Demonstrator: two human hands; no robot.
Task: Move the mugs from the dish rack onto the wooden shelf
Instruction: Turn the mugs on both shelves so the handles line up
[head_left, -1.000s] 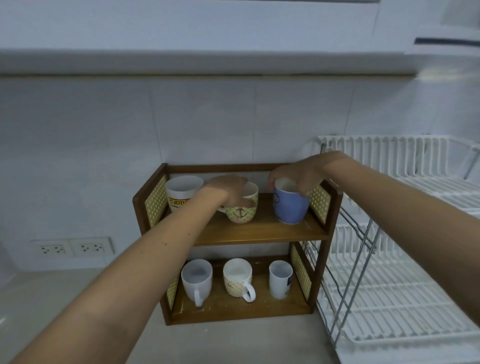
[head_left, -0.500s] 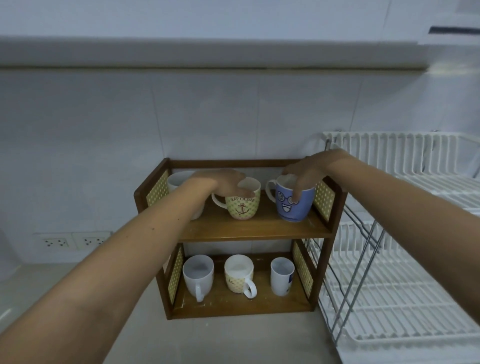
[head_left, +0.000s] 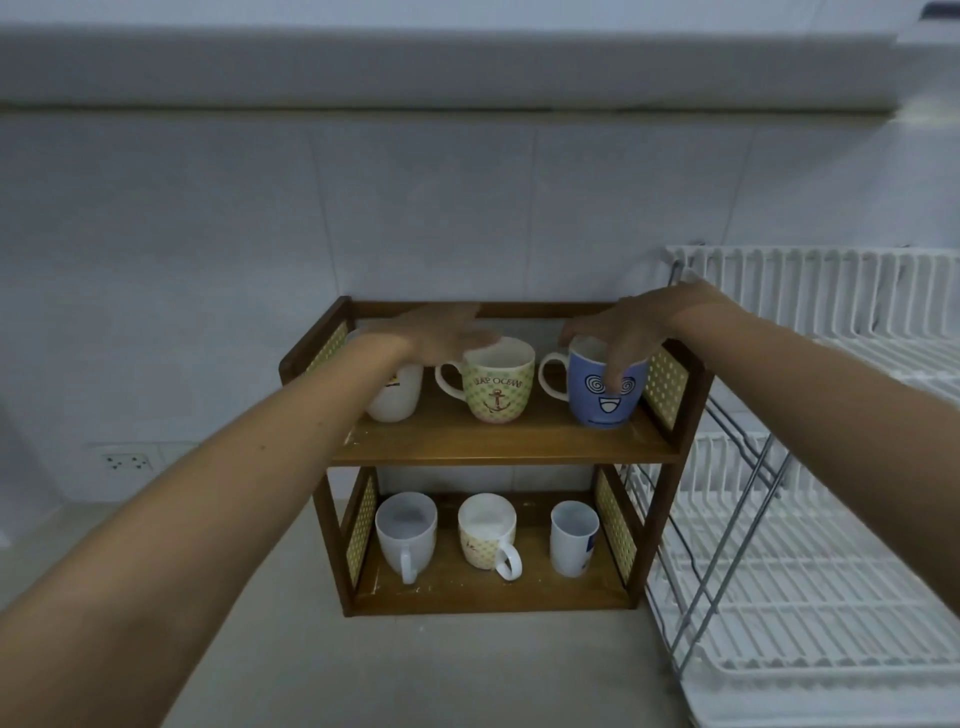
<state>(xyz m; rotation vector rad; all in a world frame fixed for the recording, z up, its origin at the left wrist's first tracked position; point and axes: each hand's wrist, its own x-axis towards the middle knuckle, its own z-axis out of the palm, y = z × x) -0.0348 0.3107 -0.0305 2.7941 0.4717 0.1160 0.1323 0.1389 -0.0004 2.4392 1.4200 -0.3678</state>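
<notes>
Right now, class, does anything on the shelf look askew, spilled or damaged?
Nothing stands out. All six mugs stand upright on the wooden shelf, three on each level. The right hand grips the blue mug by its rim.

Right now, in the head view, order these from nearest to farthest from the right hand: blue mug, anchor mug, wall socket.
1. Blue mug, top shelf, right end; right hand rests on its rim.
2. Anchor mug, top shelf, middle.
3. Wall socket, far left on the wall.

six mugs (head_left: 501, 382), wooden shelf (head_left: 498, 441), empty rack (head_left: 810, 571)
</notes>
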